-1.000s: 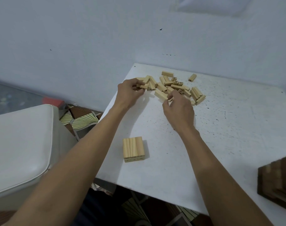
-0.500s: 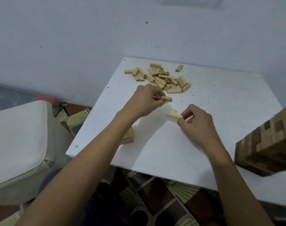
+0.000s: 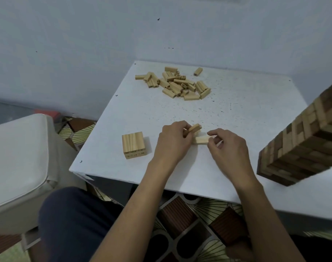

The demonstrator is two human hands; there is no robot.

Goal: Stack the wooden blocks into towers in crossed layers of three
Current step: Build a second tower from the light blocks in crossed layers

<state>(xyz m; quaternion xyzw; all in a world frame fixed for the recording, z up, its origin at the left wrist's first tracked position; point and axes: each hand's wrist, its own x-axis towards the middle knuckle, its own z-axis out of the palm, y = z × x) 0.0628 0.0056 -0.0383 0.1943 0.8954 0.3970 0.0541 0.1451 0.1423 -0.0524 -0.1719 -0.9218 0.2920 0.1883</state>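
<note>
My left hand (image 3: 173, 140) grips a pale wooden block (image 3: 195, 128) that sticks out tilted above the white table (image 3: 237, 110). My right hand (image 3: 228, 146) pinches a second pale block (image 3: 200, 139) lying flat just below the first; the two hands almost touch. A short stack of pale blocks (image 3: 134, 145), three side by side on top, stands to the left of my left hand. A loose pile of several pale blocks (image 3: 177, 84) lies at the far side of the table.
A tall tower of darker blocks in crossed layers (image 3: 303, 142) stands at the table's right front edge, close to my right forearm. A pale cushioned seat (image 3: 17, 157) is left of the table. Patterned floor (image 3: 189, 214) shows below.
Both hands left the far pile and drew back toward the near middle of the table, each holding a block. They have come closer together, and the view has tilted down.
</note>
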